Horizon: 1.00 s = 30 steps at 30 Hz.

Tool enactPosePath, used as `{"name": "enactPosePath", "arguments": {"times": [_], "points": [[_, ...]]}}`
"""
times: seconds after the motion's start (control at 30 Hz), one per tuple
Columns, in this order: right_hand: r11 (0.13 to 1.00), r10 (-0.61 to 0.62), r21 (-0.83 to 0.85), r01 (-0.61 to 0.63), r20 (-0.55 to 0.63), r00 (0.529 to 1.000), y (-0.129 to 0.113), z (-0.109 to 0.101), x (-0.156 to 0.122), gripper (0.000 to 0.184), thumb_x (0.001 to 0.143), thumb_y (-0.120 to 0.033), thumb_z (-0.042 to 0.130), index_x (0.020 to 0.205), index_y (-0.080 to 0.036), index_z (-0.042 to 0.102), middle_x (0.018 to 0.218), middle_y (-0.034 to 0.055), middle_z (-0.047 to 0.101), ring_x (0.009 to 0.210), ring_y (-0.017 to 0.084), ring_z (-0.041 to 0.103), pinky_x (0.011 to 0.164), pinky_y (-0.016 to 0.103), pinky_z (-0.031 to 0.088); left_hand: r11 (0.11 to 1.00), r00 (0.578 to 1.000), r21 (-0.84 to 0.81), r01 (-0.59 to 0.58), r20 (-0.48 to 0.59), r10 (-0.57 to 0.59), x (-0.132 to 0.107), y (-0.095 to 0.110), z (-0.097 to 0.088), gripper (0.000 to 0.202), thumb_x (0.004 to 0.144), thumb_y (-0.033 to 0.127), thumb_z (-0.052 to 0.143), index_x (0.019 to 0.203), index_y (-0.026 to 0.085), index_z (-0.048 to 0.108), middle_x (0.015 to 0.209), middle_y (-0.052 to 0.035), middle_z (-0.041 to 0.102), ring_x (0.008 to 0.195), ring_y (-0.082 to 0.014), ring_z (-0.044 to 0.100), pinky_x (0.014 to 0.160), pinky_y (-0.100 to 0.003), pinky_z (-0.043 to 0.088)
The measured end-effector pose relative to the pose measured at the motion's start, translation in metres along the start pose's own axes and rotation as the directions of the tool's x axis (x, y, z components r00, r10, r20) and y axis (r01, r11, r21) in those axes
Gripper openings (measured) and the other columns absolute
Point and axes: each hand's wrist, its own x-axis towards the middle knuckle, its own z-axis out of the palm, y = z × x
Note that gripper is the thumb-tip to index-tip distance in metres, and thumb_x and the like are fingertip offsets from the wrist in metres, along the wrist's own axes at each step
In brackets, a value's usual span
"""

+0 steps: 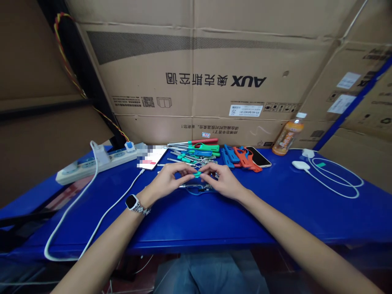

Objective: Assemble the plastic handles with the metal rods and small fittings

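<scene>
My left hand (170, 179) and my right hand (222, 179) meet over the middle of the blue table (214, 220). Both pinch a small green-handled tool (197, 174) between their fingertips, one hand at each end. A smartwatch (132, 202) is on my left wrist. Under my hands lie a few thin metal tools with blue parts (196, 188). Just behind them sits a pile of green, blue and red handled tools (202, 152).
A white power strip (98, 161) with a charger and a long white cable (92, 226) lies at the left. A phone (151, 158) is beside it. Another phone (260, 157), an orange drink bottle (288, 136) and a coiled white cable (333, 177) are at the right. Cardboard boxes (214, 73) wall the back.
</scene>
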Motion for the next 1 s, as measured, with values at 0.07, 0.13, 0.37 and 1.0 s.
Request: {"name": "enactPosePath", "arguments": {"times": [0.07,0.13,0.37,1.0], "points": [[0.999,0.047,-0.026,-0.047,0.006,0.999,-0.001,0.001,0.0,0.022,0.093,-0.034,0.056,0.085,-0.017,0.068,0.074,0.0017,0.071,0.069,0.014,0.062,0.066,0.026,0.045,0.999,1.0,0.036,-0.025,0.001,0.025,-0.001,-0.001,0.001,0.019,0.09,0.033,0.066,0.1,0.017,0.071,0.083,-0.0038,0.069,0.072,-0.0146,0.062,0.068,-0.027,0.051],[0.996,0.07,-0.049,-0.07,0.0,0.998,-0.001,0.003,0.0,0.03,0.094,-0.036,0.054,0.075,-0.017,0.067,0.071,0.0018,0.071,0.066,0.013,0.061,0.065,0.025,0.044,0.992,0.997,0.097,-0.082,0.005,0.082,-0.003,-0.001,0.0,0.02,0.091,0.034,0.065,0.102,0.018,0.071,0.084,-0.0042,0.068,0.074,-0.0153,0.062,0.07,-0.028,0.051],[0.962,-0.039,-0.265,0.059,0.08,0.996,-0.002,-0.002,-0.008,0.023,0.094,-0.031,0.055,0.082,-0.018,0.07,0.076,0.0024,0.07,0.072,0.016,0.061,0.071,0.029,0.045,0.957,0.978,0.248,-0.15,0.18,0.107,-0.004,0.001,-0.003,0.019,0.098,0.027,0.053,0.101,0.019,0.07,0.095,-0.0065,0.069,0.088,-0.0187,0.065,0.081,-0.032,0.052],[0.866,-0.187,-0.409,0.287,0.267,0.945,0.008,-0.01,-0.029,0.02,0.09,-0.021,0.059,0.1,-0.019,0.076,0.085,0.0069,0.063,0.08,0.018,0.059,0.073,0.03,0.049,0.96,0.956,0.277,-0.039,0.29,-0.045,-0.008,0.0,0.001,0.019,0.096,0.021,0.053,0.1,0.02,0.072,0.095,-0.0056,0.069,0.083,-0.0174,0.066,0.075,-0.027,0.051]]}}
